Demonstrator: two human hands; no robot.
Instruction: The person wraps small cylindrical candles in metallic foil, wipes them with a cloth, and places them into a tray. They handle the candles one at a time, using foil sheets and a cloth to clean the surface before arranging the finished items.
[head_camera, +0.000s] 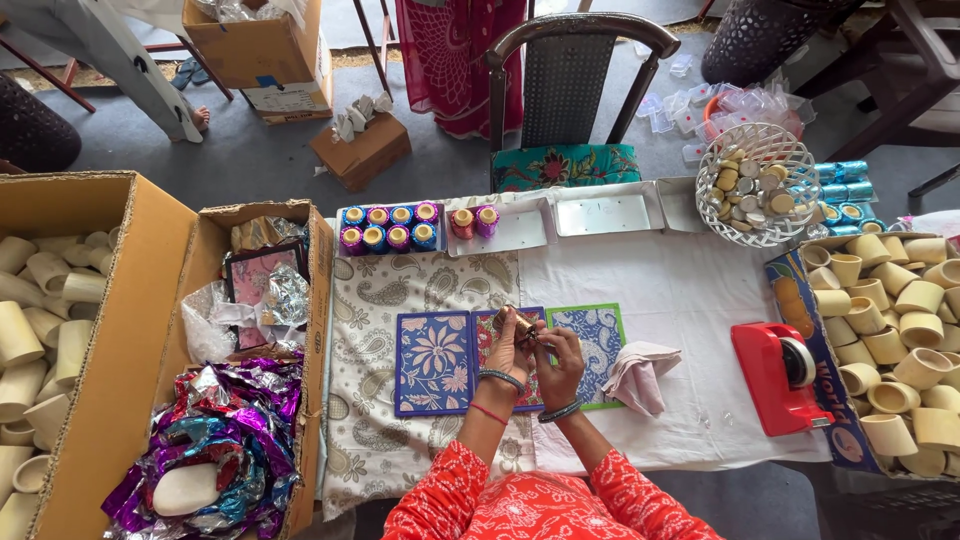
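Both hands meet over the middle of the table, above three patterned tiles. My left hand and my right hand pinch one small brownish shiny object between their fingertips; what it is cannot be made out. Bangles circle both wrists, and red patterned sleeves cover my forearms. A folded pink cloth lies just right of the tiles.
A red tape dispenser stands at the right. Boxes of cream cylindrical cups flank the table on both sides. A box of crinkled foil wrappers sits at left. Trays of decorated small pots, a white wire basket and a chair lie beyond.
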